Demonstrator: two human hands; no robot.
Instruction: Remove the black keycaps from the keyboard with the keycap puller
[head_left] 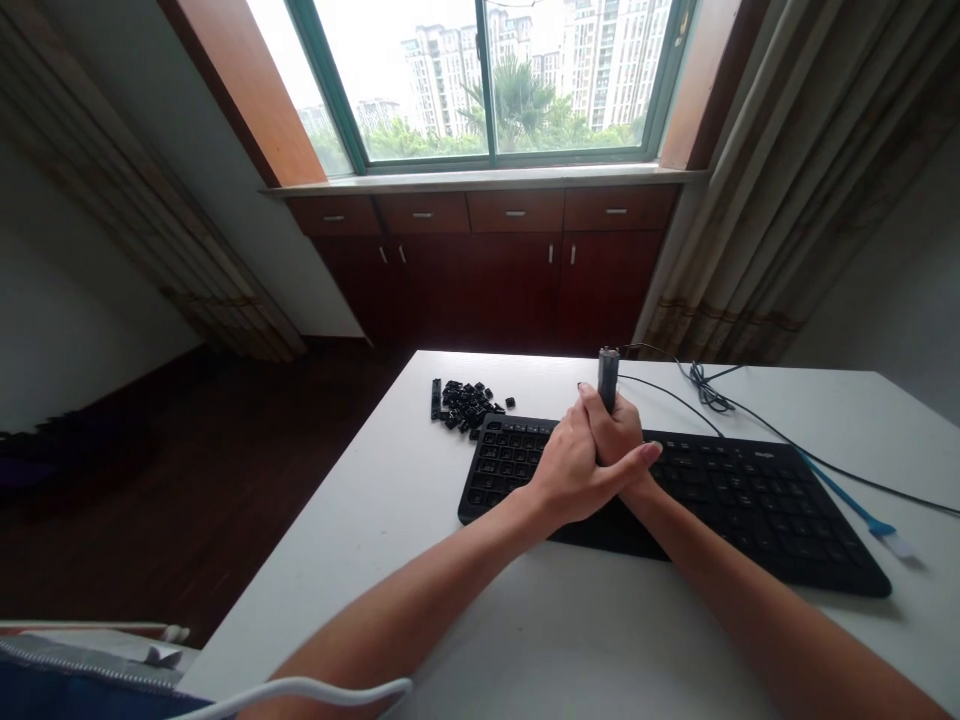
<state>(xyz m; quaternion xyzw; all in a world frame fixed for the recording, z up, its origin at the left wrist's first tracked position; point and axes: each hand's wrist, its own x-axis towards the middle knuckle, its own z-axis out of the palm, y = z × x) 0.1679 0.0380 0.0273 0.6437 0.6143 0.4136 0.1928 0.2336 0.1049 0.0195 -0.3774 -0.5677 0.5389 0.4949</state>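
A black keyboard lies across the table under my hands. At its left end the key sockets stand bare, without caps. My right hand is closed around a dark grey, upright stick-like tool with a metallic-looking top; its lower end is hidden, so I cannot tell its kind. Wrapped over the right hand from the left is my left hand, its thumb stretched across toward the right. Both hands are over the middle of the keyboard. A pile of loose black keycaps lies beyond the keyboard's left end, with a long spacebar-like cap beside it.
A bundled black cable lies behind the keyboard and runs off right. By the keyboard's right end lies a blue-handled brush with pale bristles. A white cord crosses the near left. The white table ends at left above a dark floor.
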